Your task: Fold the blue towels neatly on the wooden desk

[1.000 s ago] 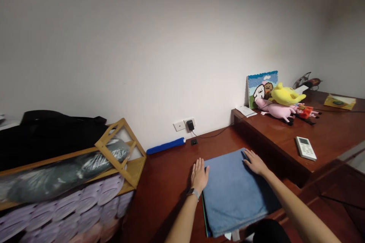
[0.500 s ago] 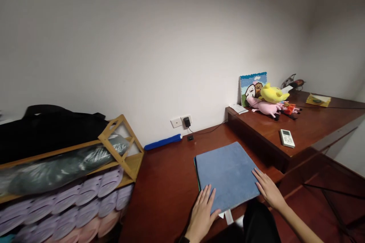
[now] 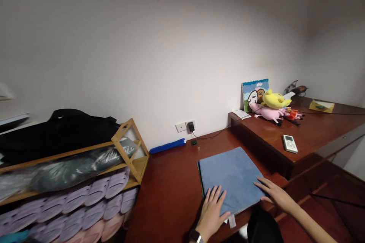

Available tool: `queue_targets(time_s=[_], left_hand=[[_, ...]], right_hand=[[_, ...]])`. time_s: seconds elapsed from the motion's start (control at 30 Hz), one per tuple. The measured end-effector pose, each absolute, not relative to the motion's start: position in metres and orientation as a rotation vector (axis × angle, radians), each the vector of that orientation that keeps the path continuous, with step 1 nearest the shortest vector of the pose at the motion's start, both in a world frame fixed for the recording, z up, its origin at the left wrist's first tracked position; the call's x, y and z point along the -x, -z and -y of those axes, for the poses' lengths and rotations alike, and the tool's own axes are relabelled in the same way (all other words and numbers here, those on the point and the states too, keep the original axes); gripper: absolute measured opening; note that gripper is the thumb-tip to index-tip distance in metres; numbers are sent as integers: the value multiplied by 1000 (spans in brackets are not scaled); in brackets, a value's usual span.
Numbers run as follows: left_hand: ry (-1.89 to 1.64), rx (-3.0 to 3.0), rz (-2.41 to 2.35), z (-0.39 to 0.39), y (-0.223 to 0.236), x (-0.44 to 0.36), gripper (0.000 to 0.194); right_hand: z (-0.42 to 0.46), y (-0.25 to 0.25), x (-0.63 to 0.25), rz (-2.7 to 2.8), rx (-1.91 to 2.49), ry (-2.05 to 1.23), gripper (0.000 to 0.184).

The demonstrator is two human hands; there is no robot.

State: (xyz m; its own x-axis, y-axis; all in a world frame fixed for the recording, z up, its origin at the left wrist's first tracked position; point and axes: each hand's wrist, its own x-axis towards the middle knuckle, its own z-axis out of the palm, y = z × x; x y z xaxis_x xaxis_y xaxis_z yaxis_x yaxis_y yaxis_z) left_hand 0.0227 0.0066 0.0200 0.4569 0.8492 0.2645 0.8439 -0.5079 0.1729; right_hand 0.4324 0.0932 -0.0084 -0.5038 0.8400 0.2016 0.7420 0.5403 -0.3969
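A flat, square, blue-grey piece that looks like folded cloth [image 3: 232, 176] lies on the reddish-brown wooden surface [image 3: 168, 193]. Darker and greenish layers peek out along its left side, and white tags stick out at its near edge. My left hand [image 3: 212, 210] rests on its near left corner with the fingers spread; a watch sits on that wrist. At its right edge, my right hand [image 3: 275, 193] is open, fingertips touching the top and the thumb apart. Nothing is gripped by either hand.
On the raised right section are a white remote control [image 3: 290, 144], plush toys [image 3: 268, 112], a picture [image 3: 255, 93] and a yellow tissue pack [image 3: 321, 106]. A plugged-in black adapter [image 3: 191, 126] trails a cable. Left stands a wooden rack [image 3: 139, 165] with lilac slippers [image 3: 97, 191]. A blue strip [image 3: 167, 146] lies by the wall.
The view has shifted, so everything appears slightly lower and further right. My left hand stays flat on the blue-grey piece; my right hand's fingers have shifted a little at its right edge.
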Motion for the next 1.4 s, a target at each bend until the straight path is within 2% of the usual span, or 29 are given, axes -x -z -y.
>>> queue_targets(time_s=[0.2,0.47,0.83,1.1,1.4], left_hand=[[-420,-2654,-1574,-10,-7,-23,87],[-352,-2488,-1676,-5,-10,-24,81],[-587,-2287,-1985,34,48,-2,62],[-722,-2463,-2109,33,64,16,54],[-805,-2483,-2191,20,43,-5,49]], right_hand=[[-99,23,-433,2366,1303,-359,61],[-107,19,-425,2294,1351,-500,56],[-102,38,-427,2086,1396,-619,65],[-115,30,-426,2009,1571,-705,62],[-124,27,-420,2049,1527,-497,56]])
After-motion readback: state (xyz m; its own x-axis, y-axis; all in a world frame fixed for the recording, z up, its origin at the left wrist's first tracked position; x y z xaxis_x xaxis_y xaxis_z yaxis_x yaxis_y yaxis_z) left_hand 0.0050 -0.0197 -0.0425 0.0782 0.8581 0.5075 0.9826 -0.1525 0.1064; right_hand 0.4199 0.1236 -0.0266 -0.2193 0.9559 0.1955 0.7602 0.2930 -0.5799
